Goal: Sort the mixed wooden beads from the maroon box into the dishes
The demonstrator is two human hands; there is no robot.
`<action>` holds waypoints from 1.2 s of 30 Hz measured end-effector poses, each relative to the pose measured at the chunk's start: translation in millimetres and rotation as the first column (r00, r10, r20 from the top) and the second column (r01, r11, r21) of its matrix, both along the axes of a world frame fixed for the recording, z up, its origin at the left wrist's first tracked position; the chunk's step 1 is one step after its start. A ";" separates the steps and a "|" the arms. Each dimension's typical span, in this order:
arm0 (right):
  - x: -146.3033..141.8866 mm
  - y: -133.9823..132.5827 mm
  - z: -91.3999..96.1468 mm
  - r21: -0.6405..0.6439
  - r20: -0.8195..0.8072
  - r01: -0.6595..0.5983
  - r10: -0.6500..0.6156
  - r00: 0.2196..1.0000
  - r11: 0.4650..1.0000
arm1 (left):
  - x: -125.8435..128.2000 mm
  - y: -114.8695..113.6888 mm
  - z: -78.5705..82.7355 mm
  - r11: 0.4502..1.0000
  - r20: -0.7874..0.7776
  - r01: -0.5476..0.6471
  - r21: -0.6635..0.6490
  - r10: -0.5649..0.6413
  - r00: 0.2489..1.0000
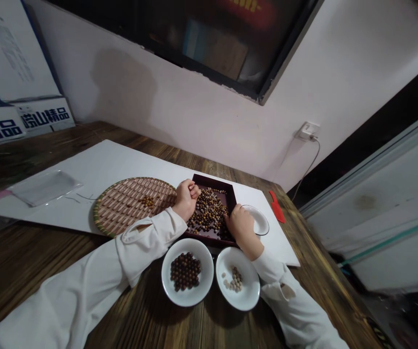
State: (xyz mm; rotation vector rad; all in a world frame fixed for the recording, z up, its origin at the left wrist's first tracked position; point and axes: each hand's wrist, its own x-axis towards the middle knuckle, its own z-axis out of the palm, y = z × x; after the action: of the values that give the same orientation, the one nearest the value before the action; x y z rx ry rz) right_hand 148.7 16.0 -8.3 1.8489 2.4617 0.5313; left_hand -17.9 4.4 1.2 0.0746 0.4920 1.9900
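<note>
My left hand (pixel 186 198) rests at the left rim of a dark lacquered square tray (pixel 212 182), fingers curled together over its corner. The tray holds a heap of mixed brown and tan beads (pixel 209 213). My right hand (pixel 241 225) presses down at the tray's right side among those beads. Whether either hand holds a bead is hidden. Left of the tray lies a round woven bamboo tray (pixel 129 206) with a small bead cluster (pixel 146 201). Near my wrists, one white bowl (pixel 165 278) holds dark beads (pixel 185 271), and another (pixel 256 286) holds pale beads (pixel 235 279).
A small white dish (pixel 262 227) sits behind my right hand on a white board (pixel 114 165). The board lies on a wooden table (pixel 30 261). A clear plastic bag (pixel 43 188) is at far left, a red plastic scraper (pixel 277 206) at right.
</note>
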 end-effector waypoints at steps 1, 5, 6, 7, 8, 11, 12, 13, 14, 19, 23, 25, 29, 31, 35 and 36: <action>0.1 0.1 -0.2 0.005 0.001 -0.003 0.003 1.000 1.000 | 0.1 0.0 0.0 1.000 0.004 -0.002 -0.003 0.002 1.000; 0.2 0.0 -0.1 0.001 0.001 -0.005 0.005 1.000 1.000 | -0.1 -1.7 0.7 1.000 0.081 -0.015 0.023 0.013 0.997; 0.1 -0.2 0.1 -0.004 -0.001 -0.004 0.004 1.000 1.000 | -0.2 -2.4 0.9 0.999 0.103 -0.019 0.031 0.016 0.995; -0.1 -0.4 0.5 -0.005 -0.003 -0.003 0.003 1.000 1.000 | -0.3 -3.0 0.9 0.999 0.119 -0.026 0.036 0.021 0.993; -0.3 -0.6 0.8 -0.005 -0.005 -0.003 0.003 1.000 1.000 | -0.5 -3.4 0.8 0.999 0.129 -0.029 0.038 0.024 0.991; -1.0 -1.2 2.0 -0.010 -0.004 0.000 0.000 1.000 1.000 | -0.9 -3.5 -0.5 0.999 0.131 -0.028 0.042 0.022 0.991; -1.2 -1.4 2.4 -0.015 -0.002 0.002 -0.002 1.000 1.000 | -1.0 -3.3 -1.0 0.999 0.126 -0.024 0.044 0.019 0.992; -1.3 -1.7 2.7 -0.019 -0.001 0.003 -0.003 1.000 1.000 | -1.2 -2.9 -1.6 0.999 0.122 -0.020 0.046 0.015 0.992; -1.3 -1.9 3.0 -0.021 0.001 0.003 -0.003 1.000 1.000 | -1.3 -2.6 -2.1 0.999 0.119 -0.017 0.048 0.012 0.993; -0.5 -2.2 3.2 -0.022 0.003 -0.002 0.002 1.000 1.000 | -1.1 -1.3 -3.1 0.998 0.118 -0.019 0.053 0.012 0.993; 0.4 -0.6 0.8 -0.020 -0.012 0.001 -0.001 1.000 1.000 | -0.8 -0.6 -2.6 0.998 0.119 -0.033 0.048 0.027 0.992; 0.7 0.3 -0.3 -0.016 -0.012 -0.006 0.006 1.000 1.000 | -0.8 -0.3 -2.6 0.998 0.118 -0.033 0.049 0.027 0.993; 0.2 0.9 -0.2 -0.017 -0.004 -0.004 0.004 1.000 1.000 | -0.4 -0.3 -2.2 0.998 0.121 -0.036 0.048 0.030 0.992; -0.1 0.7 0.1 -0.020 0.006 -0.001 0.001 1.000 1.000 | -0.1 -0.7 -1.8 0.998 0.119 -0.034 0.046 0.028 0.992; 0.4 1.4 -1.0 -0.011 0.022 -0.005 0.005 1.000 1.000 | -0.6 -0.8 -1.1 0.999 0.117 -0.028 0.042 0.023 0.993; 0.8 1.7 -1.6 -0.008 0.025 -0.008 0.008 1.000 1.000 | -0.9 -0.6 -1.0 0.999 0.116 -0.026 0.043 0.021 0.993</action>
State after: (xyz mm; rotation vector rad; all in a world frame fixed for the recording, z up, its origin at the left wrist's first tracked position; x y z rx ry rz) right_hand 149.5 17.7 -9.9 1.8191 2.4525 0.5403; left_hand -18.8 3.8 0.1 -0.0185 0.3762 2.0155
